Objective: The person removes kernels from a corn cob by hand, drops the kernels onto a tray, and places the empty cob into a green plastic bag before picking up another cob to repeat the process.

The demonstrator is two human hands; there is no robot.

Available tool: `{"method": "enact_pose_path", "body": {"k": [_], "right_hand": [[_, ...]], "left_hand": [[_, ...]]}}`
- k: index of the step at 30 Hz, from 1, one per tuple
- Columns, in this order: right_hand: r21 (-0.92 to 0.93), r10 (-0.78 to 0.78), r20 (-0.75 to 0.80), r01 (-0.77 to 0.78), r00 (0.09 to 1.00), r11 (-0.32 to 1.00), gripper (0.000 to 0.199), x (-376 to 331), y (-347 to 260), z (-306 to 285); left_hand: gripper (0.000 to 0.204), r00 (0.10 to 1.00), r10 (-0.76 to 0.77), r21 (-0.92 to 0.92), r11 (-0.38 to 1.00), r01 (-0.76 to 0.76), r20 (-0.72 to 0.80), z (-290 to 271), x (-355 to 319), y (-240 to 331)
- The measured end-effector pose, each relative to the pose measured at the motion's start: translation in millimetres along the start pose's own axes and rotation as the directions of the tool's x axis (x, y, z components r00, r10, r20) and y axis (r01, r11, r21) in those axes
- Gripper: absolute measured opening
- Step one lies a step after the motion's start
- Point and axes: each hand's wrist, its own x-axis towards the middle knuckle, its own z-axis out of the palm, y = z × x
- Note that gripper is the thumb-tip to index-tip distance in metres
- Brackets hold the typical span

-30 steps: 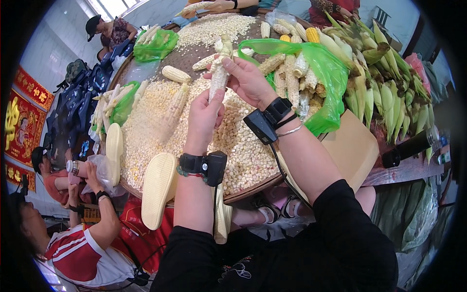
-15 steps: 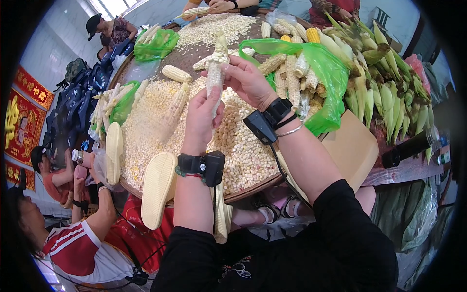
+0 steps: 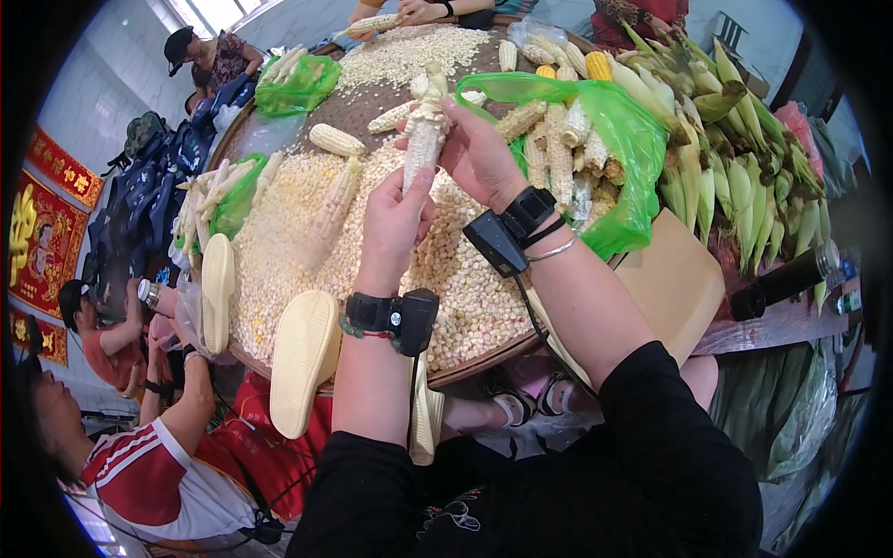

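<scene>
Black sleeves (image 3: 651,409): mine, with bare forearms reaching away from me over the near edge of the tray.
Wrists: a black strapped device (image 3: 419,321) on my left one, and another on my right.
Cream soles (image 3: 305,367): slipper-shaped, along the near rim of the round tray (image 3: 502,358), left of and under my left forearm.
Left hand (image 3: 398,219): closed around the near end of a pale corn cob (image 3: 425,139).
Right hand (image 3: 479,153): gripping the same cob higher up, thumb at its right side, fingers passing behind it.
Corn cob: above the tray between my hands, its far end leaning a little right.
Loose kernels (image 3: 456,298): pale, heaped thickly below my hands.
Green bag (image 3: 642,139): on the right of the tray, open, with cobs inside.
Unhusked corn (image 3: 744,186): piled to the right beyond that bag.
Co-worker (image 3: 149,465): in a red and white shirt, at my lower left.
Far edge: another person's hands (image 3: 423,11) on a cob, near a second spread of kernels (image 3: 409,56).
</scene>
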Motion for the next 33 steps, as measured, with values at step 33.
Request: {"method": "enact_pose_path", "body": {"k": [33], "right_hand": [[-0.049,0.08,-0.125,-0.086,0.989,0.995,0.039,0.9,0.0,1.8]], "left_hand": [[0.028,0.94,0.333,0.489,0.833,-0.259,-0.07,0.2,12.9,-21.2]]}}
